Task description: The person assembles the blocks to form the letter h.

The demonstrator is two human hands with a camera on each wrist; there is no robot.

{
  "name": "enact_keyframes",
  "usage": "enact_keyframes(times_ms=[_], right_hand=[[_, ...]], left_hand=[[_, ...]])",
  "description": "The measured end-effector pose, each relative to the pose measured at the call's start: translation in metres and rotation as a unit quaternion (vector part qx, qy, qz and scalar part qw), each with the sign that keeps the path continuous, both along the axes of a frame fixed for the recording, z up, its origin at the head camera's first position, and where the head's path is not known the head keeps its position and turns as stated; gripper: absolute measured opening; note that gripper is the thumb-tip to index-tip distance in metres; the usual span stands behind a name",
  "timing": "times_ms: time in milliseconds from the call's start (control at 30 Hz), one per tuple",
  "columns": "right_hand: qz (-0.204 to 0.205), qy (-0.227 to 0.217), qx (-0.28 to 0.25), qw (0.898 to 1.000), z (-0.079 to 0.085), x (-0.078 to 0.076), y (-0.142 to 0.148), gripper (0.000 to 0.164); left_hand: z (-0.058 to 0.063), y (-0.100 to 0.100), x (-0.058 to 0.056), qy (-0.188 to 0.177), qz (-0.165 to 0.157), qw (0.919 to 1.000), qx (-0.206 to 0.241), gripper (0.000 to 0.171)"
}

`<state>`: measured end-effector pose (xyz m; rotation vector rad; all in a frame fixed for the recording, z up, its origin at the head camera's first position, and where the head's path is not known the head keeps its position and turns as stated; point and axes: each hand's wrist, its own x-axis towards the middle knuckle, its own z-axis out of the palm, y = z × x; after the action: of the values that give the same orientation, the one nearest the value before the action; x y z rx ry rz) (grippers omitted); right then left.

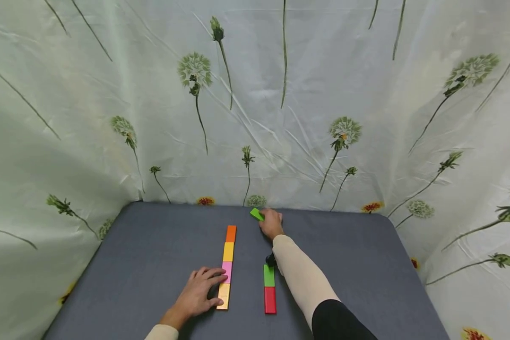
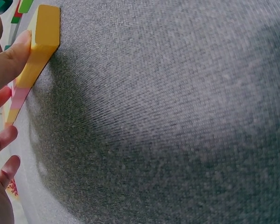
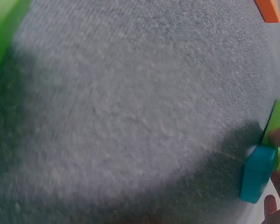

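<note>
Nearest the head camera, a black sleeve (image 1: 341,322) is seen on the right arm. Near the far edge of the grey table (image 1: 348,245), a green block (image 1: 255,214) is pinched by the right hand (image 1: 272,223); whether the teal block (image 3: 256,175) just beside it is also held cannot be told. Pale yellow (image 1: 223,296) and pink (image 1: 227,272) blocks, lined up with yellow (image 1: 228,251) and orange (image 1: 231,233) ones, are touched by loosely spread, ungripping fingers of the left hand (image 1: 197,292). Red (image 1: 270,301) and second green (image 1: 269,276) blocks are set end to end between the row and the right arm.
</note>
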<state>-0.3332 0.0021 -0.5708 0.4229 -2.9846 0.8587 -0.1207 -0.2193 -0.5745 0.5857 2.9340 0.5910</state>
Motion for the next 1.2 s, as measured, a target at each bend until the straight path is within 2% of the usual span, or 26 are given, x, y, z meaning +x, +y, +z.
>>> enact_keyframes(times_ms=[133, 400, 633, 833, 1200], right_hand=[[0.027, 0.003, -0.024, 0.999, 0.007, 0.003, 0.004, 0.033], [0.091, 0.000, -0.055, 0.994, 0.013, 0.016, 0.011, 0.034], [0.116, -0.011, -0.055, 0.992, 0.016, 0.029, 0.023, 0.034], [0.148, -0.016, -0.049, 0.988, 0.018, 0.040, 0.030, 0.035], [0.168, -0.048, -0.041, 0.984, 0.027, 0.069, 0.036, 0.036]], left_hand=[[0.002, 0.001, 0.000, 0.012, -0.003, 0.9999, 0.010, 0.057], [0.005, -0.002, -0.001, 0.005, -0.001, 1.0000, -0.003, 0.057], [0.003, 0.000, -0.001, 0.010, -0.005, 0.9999, -0.004, 0.057], [0.002, 0.002, -0.001, 0.014, 0.005, 0.9998, -0.015, 0.057], [0.004, 0.006, -0.001, 0.001, 0.009, 0.9997, -0.022, 0.057]])
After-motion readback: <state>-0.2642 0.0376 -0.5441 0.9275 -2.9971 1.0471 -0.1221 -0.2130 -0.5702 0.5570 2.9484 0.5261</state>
